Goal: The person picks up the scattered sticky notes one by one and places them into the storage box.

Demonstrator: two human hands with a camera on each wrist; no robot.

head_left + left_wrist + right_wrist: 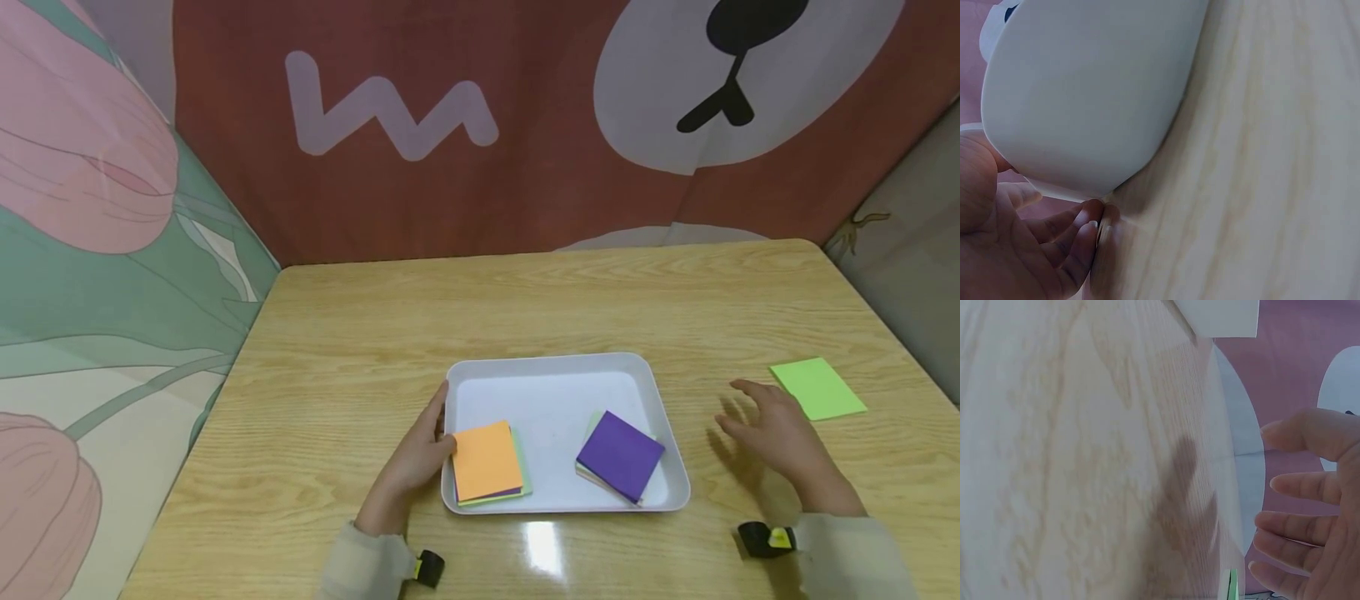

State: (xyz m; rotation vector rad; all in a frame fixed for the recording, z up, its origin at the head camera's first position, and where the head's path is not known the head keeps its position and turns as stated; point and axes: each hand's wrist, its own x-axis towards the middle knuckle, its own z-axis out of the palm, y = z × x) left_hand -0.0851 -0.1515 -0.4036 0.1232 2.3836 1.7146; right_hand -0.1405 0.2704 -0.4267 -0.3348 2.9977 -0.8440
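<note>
A shallow white tray (pixel 555 400) lies on the wooden table. My left hand (pixel 420 454) grips its left side, the thumb over the rim and the fingers along the outer wall; in the left wrist view the fingertips (pixel 1091 209) are at the tray's lower edge. Inside the tray, a stack of square sticky notes with an orange one (pixel 487 461) on top lies at the left. Another stack, topped by a purple one (pixel 621 457), lies turned at the right. My right hand (pixel 783 433) holds nothing, its fingers loosely bent over the table beside a light green sticky note (pixel 821 388).
The wooden table (pixel 360 333) reaches back to a red-brown cloth (pixel 450 200) with a printed animal face. A flower-patterned cloth (pixel 90 292) hangs along the left side, and a greyish cloth (pixel 907 250) along the right.
</note>
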